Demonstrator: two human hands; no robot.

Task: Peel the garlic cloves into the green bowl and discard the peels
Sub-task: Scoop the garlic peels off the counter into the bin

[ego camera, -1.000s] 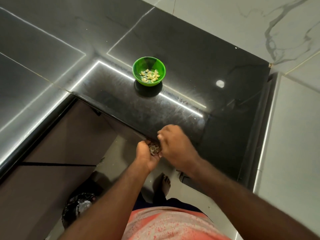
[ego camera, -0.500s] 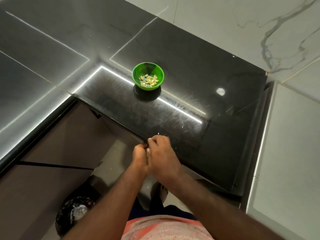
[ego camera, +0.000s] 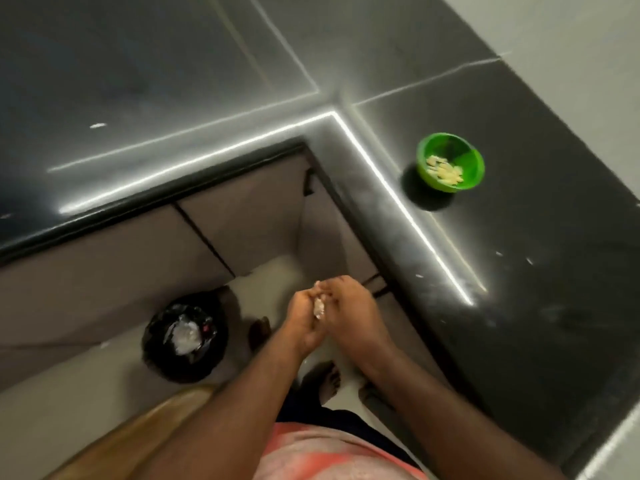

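Garlic peels (ego camera: pixel 318 308), a pale papery wad, look bound for the dump! Glossy black stone surface (ego camera: pixel 519 306) on the right, round black-lined waste bin (ego camera: pixel 152 327) on the floor lower left. Green plastic bowl (ego camera: pixel 446 143) sits on the surface. Left hand (ego camera: pixel 303 317) and right hand (ego camera: pixel 353 310) press together, each grip curled around the wad. Peeled yellow cloves (ego camera: pixel 445 171) lie in the bowl. My call: stay sealed until squarely over the bin, then part low.

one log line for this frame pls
step: peels not yet binned | left hand: cups peels | right hand: cups peels | bowl: on counter, cloves inside | bin: on floor
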